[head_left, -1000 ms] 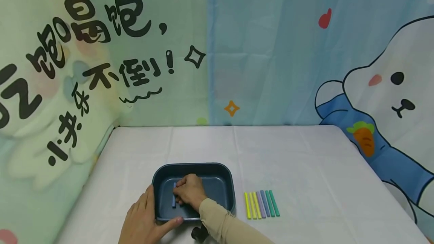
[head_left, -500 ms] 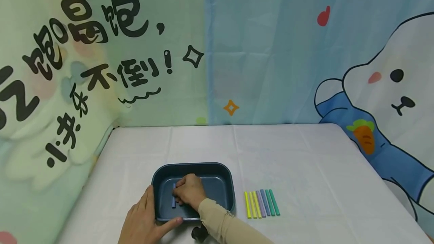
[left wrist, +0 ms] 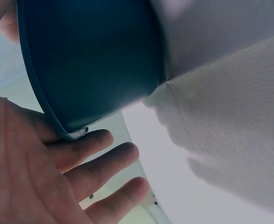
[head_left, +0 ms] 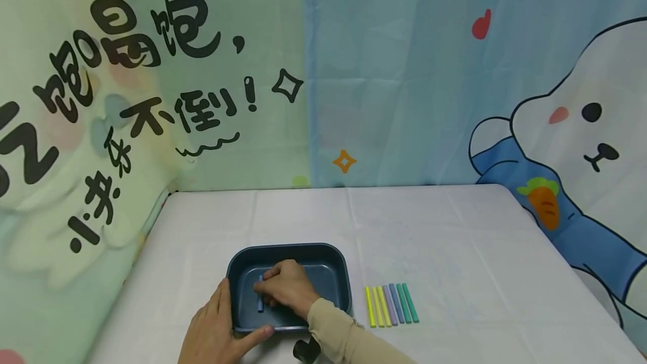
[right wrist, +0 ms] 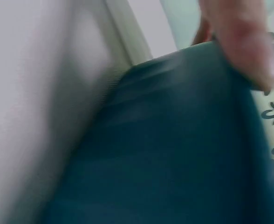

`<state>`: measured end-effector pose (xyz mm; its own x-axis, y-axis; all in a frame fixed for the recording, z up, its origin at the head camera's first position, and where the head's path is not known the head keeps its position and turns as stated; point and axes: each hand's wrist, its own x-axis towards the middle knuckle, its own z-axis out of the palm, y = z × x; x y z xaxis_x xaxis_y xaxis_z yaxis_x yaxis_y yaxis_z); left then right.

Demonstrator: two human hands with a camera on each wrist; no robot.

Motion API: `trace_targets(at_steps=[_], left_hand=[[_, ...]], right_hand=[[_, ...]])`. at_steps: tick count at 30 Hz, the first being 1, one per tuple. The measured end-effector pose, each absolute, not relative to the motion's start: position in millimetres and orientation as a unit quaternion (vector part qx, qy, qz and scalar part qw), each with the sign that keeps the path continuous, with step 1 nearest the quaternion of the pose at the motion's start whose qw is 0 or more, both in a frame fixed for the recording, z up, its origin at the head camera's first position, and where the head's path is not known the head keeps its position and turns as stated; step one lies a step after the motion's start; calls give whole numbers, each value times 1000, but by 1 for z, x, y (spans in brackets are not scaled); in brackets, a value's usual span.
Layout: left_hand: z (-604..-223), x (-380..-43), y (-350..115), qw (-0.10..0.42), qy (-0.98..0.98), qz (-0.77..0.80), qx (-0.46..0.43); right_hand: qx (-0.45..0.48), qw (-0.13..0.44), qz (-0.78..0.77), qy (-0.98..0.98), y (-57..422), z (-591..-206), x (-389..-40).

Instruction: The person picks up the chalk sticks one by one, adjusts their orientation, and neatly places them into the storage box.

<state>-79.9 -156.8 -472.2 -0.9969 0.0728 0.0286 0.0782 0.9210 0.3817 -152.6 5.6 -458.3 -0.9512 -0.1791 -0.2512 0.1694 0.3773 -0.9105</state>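
A dark blue rectangular tray (head_left: 323,296) stands on the white-covered table in the head view. My left hand (head_left: 214,324) rests at its near left corner, fingers fairly straight along the outer wall and thumb over the front rim; the left wrist view shows the fingers (left wrist: 104,172) beside the tray wall. Inside the tray, my right hand (head_left: 290,291) pinches a thin blue stick (head_left: 260,303) lying lengthwise near the left side. The thumb and index finger cover its middle; the other fingers are curled under. The right wrist view is blurred and shows only the tray's outside and a fingertip.
Right of the tray, several thin sticks (head_left: 391,305) lie side by side: yellow, purple, blue and green. A black camera piece (head_left: 305,350) sits under my right wrist. A printed curtain (head_left: 394,100) hangs behind the table and on its left side.
My right wrist and forearm have shifted slightly to the right, and the right thumb now reaches further left across the blue stick. The left hand and tray stay essentially still.
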Motion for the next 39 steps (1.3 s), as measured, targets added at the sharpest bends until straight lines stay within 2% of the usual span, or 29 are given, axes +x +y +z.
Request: trace_targets(at_steps=[13, 21, 28, 39], left_hand=[[-470, -81, -155, 5, -981, -189, -36], [-471, -81, -152, -11, -982, -186, -26], [-468, -80, -152, -22, -983, -181, -17], [-469, -80, -154, -5, -983, -184, -23]], right_hand=[[-44, 179, -597, 781, 40, -429, -140], [-70, 167, -598, 781, 72, -420, -135], [-48, 150, -604, 781, 99, -413, -133], [-9, 120, -615, 779, 129, -416, -133]])
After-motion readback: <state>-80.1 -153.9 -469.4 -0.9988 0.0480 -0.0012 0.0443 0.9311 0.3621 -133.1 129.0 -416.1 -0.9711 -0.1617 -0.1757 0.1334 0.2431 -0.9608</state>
